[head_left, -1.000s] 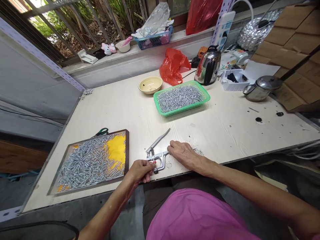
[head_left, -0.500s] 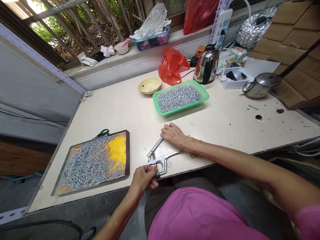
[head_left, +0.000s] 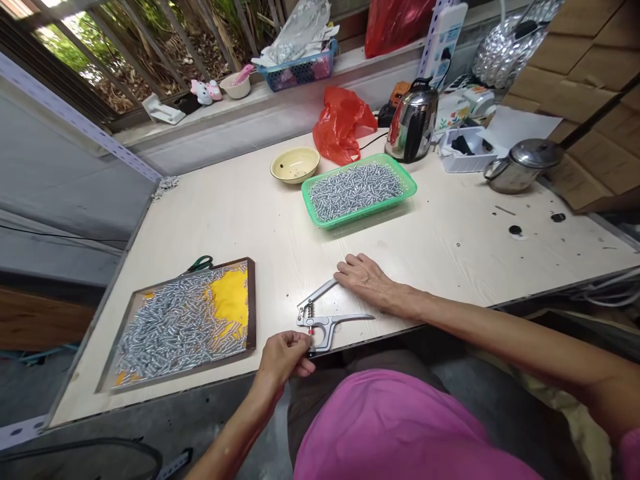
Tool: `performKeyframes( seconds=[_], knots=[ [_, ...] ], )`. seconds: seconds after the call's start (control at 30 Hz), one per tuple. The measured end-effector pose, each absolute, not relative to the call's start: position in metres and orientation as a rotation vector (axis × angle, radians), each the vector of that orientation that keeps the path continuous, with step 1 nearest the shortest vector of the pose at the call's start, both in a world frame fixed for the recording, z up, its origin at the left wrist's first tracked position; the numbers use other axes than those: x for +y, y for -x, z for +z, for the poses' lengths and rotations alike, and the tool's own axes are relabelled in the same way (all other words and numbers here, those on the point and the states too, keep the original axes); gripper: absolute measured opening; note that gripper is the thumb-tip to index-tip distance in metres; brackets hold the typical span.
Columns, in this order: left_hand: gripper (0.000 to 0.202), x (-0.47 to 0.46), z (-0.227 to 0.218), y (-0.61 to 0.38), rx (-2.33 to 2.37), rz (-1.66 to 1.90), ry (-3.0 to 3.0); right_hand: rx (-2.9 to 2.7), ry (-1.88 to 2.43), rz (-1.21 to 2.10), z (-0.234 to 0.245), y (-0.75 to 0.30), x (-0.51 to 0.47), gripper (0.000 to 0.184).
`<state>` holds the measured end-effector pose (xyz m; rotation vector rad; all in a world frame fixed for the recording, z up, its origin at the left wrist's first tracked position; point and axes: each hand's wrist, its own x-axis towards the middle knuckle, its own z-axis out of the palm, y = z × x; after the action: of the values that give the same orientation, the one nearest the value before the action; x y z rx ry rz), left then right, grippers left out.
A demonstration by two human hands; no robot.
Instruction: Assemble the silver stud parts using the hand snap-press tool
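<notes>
Silver snap-fastener pliers (head_left: 325,323) lie at the table's front edge, with a spring between their two handles and a red bit at the jaw. My left hand (head_left: 286,355) is closed in a pinch at the jaw; whatever sits between its fingertips is hidden. At the far end of the raised upper handle, the fingers of my right hand (head_left: 367,283) curl over it. The lower handle lies apart from the hand, its tip showing. To the left is a shallow tray (head_left: 252,303) with a yellow lining (head_left: 230,297), heaped with small silver spring-like pieces (head_left: 170,327).
A green basket (head_left: 360,219) of similar silver pieces stands behind my hands, beside a cream bowl (head_left: 295,165). Farther back are a red bag (head_left: 343,127), a kettle (head_left: 413,123) and a metal pot (head_left: 525,167). Green-handled scissors (head_left: 201,263) lie behind the tray.
My right hand has shifted a little to the right. The pliers have turned slightly, and the lower handle's end now shows in front of my wrist. My left hand keeps its pinch.
</notes>
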<state>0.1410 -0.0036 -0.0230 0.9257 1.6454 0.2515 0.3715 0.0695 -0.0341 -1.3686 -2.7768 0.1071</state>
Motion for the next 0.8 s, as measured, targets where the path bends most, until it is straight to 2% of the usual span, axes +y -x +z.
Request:
performKeyframes(
  seconds=[0.03,0.07,0.2,0.27,0.33,0.5,0.6,0.7,0.8],
  knots=[
    [0.030,-0.004,-0.022,-0.141,1.645,0.252,-0.926,-2.753,1.370,0.154,-0.032,-0.373,0.067,0.015],
    [0.031,-0.004,-0.022,-0.142,1.645,0.253,-0.924,-2.726,1.360,0.203,-0.030,-0.375,0.063,0.023],
    [0.036,-0.003,-0.019,-0.143,1.649,0.244,-0.903,-2.676,1.310,0.360,-0.024,-0.383,0.048,0.072],
    [0.039,-0.002,-0.019,-0.144,1.652,0.243,-0.901,-2.687,1.331,0.372,-0.023,-0.384,0.041,0.082],
    [0.041,-0.002,-0.019,-0.144,1.654,0.244,-0.906,-2.698,1.366,0.351,-0.024,-0.384,0.036,0.078],
    [0.039,-0.004,-0.014,-0.139,1.649,0.157,-1.035,-2.677,1.383,0.401,-0.024,-0.380,0.035,0.050],
    [0.040,-0.007,-0.005,-0.136,1.770,0.136,-1.440,-2.624,1.382,0.469,-0.022,-0.377,0.043,0.047],
    [0.035,-0.007,-0.001,-0.140,1.847,0.298,-1.998,-2.639,1.377,0.494,-0.018,-0.368,0.052,0.043],
    [0.046,0.003,-0.009,-0.150,1.700,0.332,-2.411,-2.707,1.363,0.449,-0.015,-0.353,0.059,0.041]
  ],
)
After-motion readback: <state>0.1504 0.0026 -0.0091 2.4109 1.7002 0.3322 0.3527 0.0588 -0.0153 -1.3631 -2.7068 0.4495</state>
